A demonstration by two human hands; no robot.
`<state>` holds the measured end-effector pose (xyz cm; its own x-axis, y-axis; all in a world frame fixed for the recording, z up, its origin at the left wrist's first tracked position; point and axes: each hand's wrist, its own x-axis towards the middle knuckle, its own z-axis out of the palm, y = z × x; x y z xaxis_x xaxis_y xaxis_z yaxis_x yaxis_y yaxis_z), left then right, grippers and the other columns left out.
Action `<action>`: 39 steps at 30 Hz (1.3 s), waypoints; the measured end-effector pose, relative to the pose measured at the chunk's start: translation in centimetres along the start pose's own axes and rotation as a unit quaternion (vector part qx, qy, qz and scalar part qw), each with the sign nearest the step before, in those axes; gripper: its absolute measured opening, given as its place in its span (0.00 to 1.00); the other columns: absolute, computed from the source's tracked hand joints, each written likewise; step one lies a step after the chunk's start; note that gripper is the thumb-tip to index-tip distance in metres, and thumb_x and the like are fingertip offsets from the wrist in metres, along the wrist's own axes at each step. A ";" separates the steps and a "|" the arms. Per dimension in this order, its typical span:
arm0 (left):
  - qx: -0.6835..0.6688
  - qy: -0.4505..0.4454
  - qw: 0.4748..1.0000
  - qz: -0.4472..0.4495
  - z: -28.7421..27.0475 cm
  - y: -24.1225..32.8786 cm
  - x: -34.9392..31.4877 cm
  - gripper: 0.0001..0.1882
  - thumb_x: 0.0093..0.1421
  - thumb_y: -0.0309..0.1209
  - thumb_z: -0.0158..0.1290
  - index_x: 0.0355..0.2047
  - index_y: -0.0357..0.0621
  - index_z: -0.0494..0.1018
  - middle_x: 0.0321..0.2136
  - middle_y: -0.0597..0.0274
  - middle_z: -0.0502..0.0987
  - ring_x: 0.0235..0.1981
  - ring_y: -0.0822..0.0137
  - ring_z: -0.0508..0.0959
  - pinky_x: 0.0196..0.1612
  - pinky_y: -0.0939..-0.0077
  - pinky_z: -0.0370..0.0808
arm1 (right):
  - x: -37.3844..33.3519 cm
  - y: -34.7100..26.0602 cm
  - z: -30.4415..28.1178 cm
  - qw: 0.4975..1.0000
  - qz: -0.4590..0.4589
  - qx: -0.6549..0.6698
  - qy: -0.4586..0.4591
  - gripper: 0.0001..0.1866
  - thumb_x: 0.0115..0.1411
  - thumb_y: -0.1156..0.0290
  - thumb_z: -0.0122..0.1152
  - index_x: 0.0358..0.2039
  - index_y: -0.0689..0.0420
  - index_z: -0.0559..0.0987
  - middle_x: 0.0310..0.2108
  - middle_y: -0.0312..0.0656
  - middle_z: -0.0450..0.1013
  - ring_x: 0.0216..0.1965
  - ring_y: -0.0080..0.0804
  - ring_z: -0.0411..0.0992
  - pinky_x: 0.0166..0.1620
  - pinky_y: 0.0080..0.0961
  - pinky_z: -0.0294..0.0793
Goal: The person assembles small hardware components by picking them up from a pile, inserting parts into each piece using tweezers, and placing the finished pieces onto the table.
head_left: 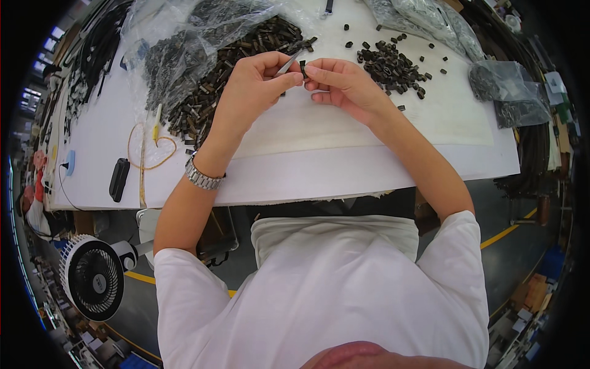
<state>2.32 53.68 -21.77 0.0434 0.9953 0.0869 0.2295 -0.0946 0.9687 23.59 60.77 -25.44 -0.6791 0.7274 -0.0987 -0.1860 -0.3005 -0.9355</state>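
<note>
Over the white table, my two hands meet at their fingertips. My left hand point(253, 87), with a metal watch point(201, 174) on its wrist, is closed around a slim, pointed silver tool point(287, 65) that looks like tweezers; the grip hides much of it. Between the thumb and fingers of my right hand point(350, 91) is a small black strip-like piece point(303, 67), which the left thumb also comes close to or touches. A large heap of dark small pieces point(206, 92) lies beside my left hand. Beyond my right hand sits a smaller pile of black rings point(393, 66).
Clear plastic bags point(169, 61) partly cover the large heap; another filled bag point(513, 92) lies at the right. On the left are a yellow-handled tool point(156, 128), a black case-like object point(119, 179) and a cord. A fan point(95, 277) stands below the table's left edge.
</note>
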 end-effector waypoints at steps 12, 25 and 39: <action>-0.109 -0.054 0.992 -0.023 -0.8 -0.7 0.3 0.10 0.63 0.28 0.63 0.42 0.35 0.80 0.28 0.68 0.81 0.17 0.85 0.64 0.19 0.86 0.56 | 0.2 0.3 0.2 0.998 0.012 0.061 -0.028 0.13 0.70 0.63 0.68 0.47 0.57 0.81 0.37 0.31 0.78 0.38 0.17 0.76 0.43 0.19 0.79; 0.168 0.087 0.974 0.122 1.3 -0.8 -0.2 0.06 0.63 0.25 0.60 0.36 0.34 0.77 0.26 0.70 0.80 0.31 0.82 0.77 0.33 0.84 0.72 | -0.8 0.2 2.2 0.968 -0.110 -0.204 0.090 0.09 0.67 0.65 0.69 0.39 0.58 0.83 0.32 0.34 0.82 0.32 0.17 0.78 0.35 0.18 0.76; 0.258 0.142 0.930 0.218 2.3 -0.7 -0.4 0.05 0.60 0.24 0.60 0.35 0.36 0.77 0.24 0.57 0.80 0.23 0.70 0.78 0.29 0.75 0.75 | -0.8 0.4 2.3 0.996 -0.053 -0.027 0.061 0.09 0.68 0.64 0.68 0.42 0.56 0.82 0.39 0.35 0.82 0.40 0.25 0.82 0.43 0.23 0.81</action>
<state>4.35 53.25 -23.00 -0.0009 0.8189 0.5740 0.6900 -0.4150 0.5931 22.42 58.70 -24.99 -0.5658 0.8237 -0.0366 -0.2112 -0.1877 -0.9593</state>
